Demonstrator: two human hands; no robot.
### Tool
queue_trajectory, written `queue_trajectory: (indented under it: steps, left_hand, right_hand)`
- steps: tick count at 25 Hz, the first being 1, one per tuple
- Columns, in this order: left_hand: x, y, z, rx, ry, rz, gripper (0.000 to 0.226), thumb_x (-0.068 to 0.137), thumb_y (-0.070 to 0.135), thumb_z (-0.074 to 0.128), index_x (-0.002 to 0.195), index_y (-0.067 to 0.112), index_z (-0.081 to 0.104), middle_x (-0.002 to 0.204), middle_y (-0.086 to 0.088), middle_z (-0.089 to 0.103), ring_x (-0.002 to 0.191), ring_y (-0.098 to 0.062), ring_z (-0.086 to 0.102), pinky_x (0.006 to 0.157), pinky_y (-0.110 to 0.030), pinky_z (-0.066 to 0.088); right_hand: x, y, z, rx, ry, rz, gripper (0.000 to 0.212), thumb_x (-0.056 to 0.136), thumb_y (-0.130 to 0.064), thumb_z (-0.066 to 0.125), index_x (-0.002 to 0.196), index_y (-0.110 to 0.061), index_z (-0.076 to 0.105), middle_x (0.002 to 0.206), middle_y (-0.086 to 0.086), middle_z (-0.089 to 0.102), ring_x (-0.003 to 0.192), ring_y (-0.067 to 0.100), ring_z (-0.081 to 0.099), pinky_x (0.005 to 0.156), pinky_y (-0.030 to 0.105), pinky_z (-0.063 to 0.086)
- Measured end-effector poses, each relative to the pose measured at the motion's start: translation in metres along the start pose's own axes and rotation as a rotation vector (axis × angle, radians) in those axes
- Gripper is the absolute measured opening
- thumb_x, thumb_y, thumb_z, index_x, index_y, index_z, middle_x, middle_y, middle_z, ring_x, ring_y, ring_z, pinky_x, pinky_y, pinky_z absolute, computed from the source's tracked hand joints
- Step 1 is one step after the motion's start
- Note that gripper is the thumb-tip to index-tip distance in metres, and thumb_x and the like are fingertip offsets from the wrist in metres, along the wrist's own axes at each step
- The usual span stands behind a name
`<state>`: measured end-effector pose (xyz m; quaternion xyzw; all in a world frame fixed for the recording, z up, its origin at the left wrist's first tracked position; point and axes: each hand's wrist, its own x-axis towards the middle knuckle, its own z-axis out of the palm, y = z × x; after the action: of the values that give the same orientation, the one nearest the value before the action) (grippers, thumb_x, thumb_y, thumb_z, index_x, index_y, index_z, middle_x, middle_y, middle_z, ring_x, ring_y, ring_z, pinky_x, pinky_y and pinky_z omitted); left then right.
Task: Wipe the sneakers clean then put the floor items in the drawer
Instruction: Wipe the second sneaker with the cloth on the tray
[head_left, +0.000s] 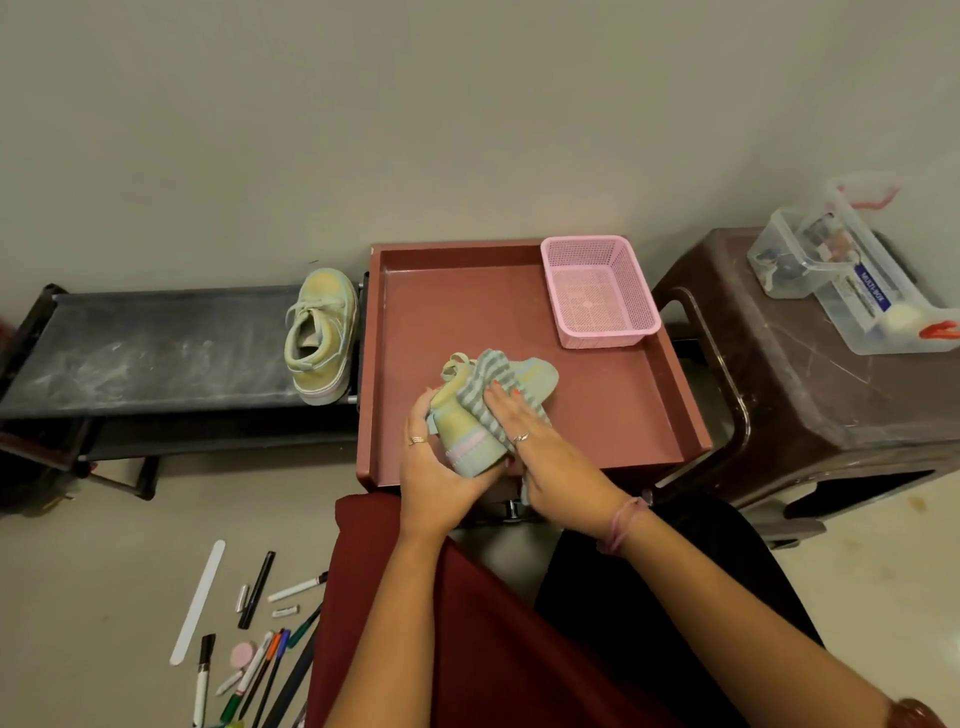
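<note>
Holding a pastel green-and-yellow sneaker (470, 421) over the near part of an open reddish-brown drawer (447, 306), sole side turned toward the left hand (441, 462), toe pointing away toward the drawer's far right. Cupping the heel end with that left hand, fingers curling round the shoe's side, a ring showing on one finger. Pressing a grey-and-white striped cloth (485, 392) against the sneaker's upper with the right hand (524, 426), fingers lying fairly straight and spread over the fabric, thumb tucked out of sight, so cannot tell whether pinching the cloth underneath. Keeping both hands close together, one on each side of the shoe.

Resting on a dusty dark shoe rack (156, 353) to the left, just beside the drawer: the second sneaker (322, 335), upright, laces loose, opening facing the camera. Sitting in the drawer's far right corner: a pink mesh basket (600, 288). Lying scattered on the floor at lower left: a white ruler (197, 603), several markers and pens (260, 670), a pink round eraser (243, 654), two small batteries (284, 611). Standing to the right of the drawer: a brown plastic stool (810, 395), carrying clear plastic storage boxes (852, 275) with red clips.
</note>
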<state>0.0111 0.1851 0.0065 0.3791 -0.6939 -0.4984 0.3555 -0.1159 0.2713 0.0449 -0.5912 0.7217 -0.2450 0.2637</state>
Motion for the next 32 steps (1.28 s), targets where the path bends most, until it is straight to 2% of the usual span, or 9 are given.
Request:
queue_trajectory:
  steps: [3, 8, 13, 19, 22, 24, 26, 28, 32]
  left_hand:
    - [-0.001, -0.006, 0.0, -0.005, -0.001, -0.003, 0.1, 0.051, 0.019, 0.095, 0.135, 0.018, 0.041, 0.133, 0.003, 0.05, 0.125, -0.003, 0.046, 0.101, -0.017, 0.04]
    - [0.004, -0.016, -0.006, 0.03, -0.083, 0.062, 0.096, 0.054, 0.019, 0.094, 0.134, 0.015, 0.041, 0.135, -0.002, 0.05, 0.128, -0.012, 0.046, 0.104, -0.018, 0.037]
    - [0.005, -0.022, -0.012, 0.024, -0.095, 0.033, 0.091, 0.057, 0.022, 0.089, 0.133, 0.021, 0.039, 0.13, 0.0, 0.052, 0.122, -0.012, 0.05, 0.1, -0.019, 0.04]
    - [0.005, -0.021, -0.01, 0.012, -0.101, 0.059, 0.092, 0.057, 0.029, 0.089, 0.134, 0.017, 0.041, 0.135, -0.002, 0.049, 0.13, -0.017, 0.045, 0.107, -0.028, 0.039]
    - [0.007, -0.027, -0.011, -0.089, -0.063, -0.033, 0.096, 0.054, 0.027, 0.09, 0.135, 0.023, 0.038, 0.131, 0.004, 0.051, 0.125, -0.016, 0.051, 0.1, -0.043, 0.048]
    - [0.008, -0.028, -0.014, -0.132, -0.045, -0.084, 0.095, 0.053, 0.019, 0.09, 0.132, 0.029, 0.039, 0.124, 0.013, 0.056, 0.119, -0.012, 0.056, 0.098, -0.041, 0.05]
    - [0.007, -0.027, -0.015, -0.14, -0.036, -0.097, 0.088, 0.057, 0.008, 0.086, 0.129, 0.029, 0.04, 0.117, 0.018, 0.06, 0.112, -0.005, 0.059, 0.097, -0.033, 0.051]
    - [0.007, -0.028, -0.014, -0.132, -0.03, -0.085, 0.089, 0.058, 0.001, 0.087, 0.13, 0.024, 0.04, 0.119, 0.01, 0.06, 0.112, -0.005, 0.059, 0.097, -0.031, 0.05]
    - [0.011, -0.029, -0.014, -0.157, -0.013, -0.081, 0.094, 0.053, 0.005, 0.092, 0.13, 0.023, 0.041, 0.125, 0.01, 0.054, 0.122, -0.01, 0.052, 0.1, -0.037, 0.049]
  right_hand:
    - [0.038, 0.018, -0.016, -0.082, -0.087, 0.068, 0.085, 0.084, 0.01, 0.051, 0.151, -0.018, 0.007, 0.159, 0.0, 0.008, 0.147, 0.013, 0.003, 0.118, 0.024, 0.003]
    - [0.07, 0.007, -0.028, 0.01, -0.092, 0.166, 0.07, 0.084, 0.013, 0.038, 0.149, -0.008, 0.021, 0.156, 0.009, 0.021, 0.145, 0.02, 0.015, 0.113, 0.019, 0.007]
    - [0.027, -0.018, 0.007, 0.02, 0.007, -0.064, 0.08, 0.082, 0.017, 0.036, 0.15, -0.019, 0.016, 0.158, -0.005, 0.014, 0.145, 0.006, 0.006, 0.118, 0.02, 0.006]
    - [0.059, 0.043, -0.019, -0.173, 0.019, 0.212, 0.08, 0.082, 0.014, 0.041, 0.15, -0.018, 0.015, 0.158, 0.003, 0.013, 0.146, 0.019, 0.01, 0.116, 0.024, 0.007]
    - [0.047, 0.003, 0.0, -0.103, -0.014, 0.101, 0.079, 0.085, 0.014, 0.038, 0.151, -0.019, 0.009, 0.159, -0.006, 0.003, 0.146, 0.014, -0.005, 0.114, 0.024, 0.001]
    - [0.02, -0.026, 0.022, -0.071, 0.005, -0.05, 0.086, 0.08, 0.019, 0.038, 0.151, -0.019, 0.009, 0.156, -0.012, -0.001, 0.144, 0.012, -0.011, 0.115, 0.024, 0.0]
    - [0.0, -0.029, 0.04, -0.282, 0.117, -0.209, 0.081, 0.076, 0.015, 0.034, 0.15, -0.012, 0.017, 0.158, -0.002, 0.01, 0.146, 0.023, 0.001, 0.117, 0.031, 0.008]
    - [0.001, -0.011, 0.041, -0.429, 0.194, -0.291, 0.073, 0.076, 0.006, 0.026, 0.148, -0.01, 0.022, 0.155, 0.006, 0.025, 0.144, 0.029, 0.018, 0.116, 0.036, 0.02]
    - [0.027, 0.024, 0.032, -0.321, 0.216, -0.155, 0.08, 0.078, 0.011, 0.042, 0.15, -0.015, 0.016, 0.157, 0.001, 0.018, 0.145, 0.022, 0.013, 0.114, 0.032, 0.029]
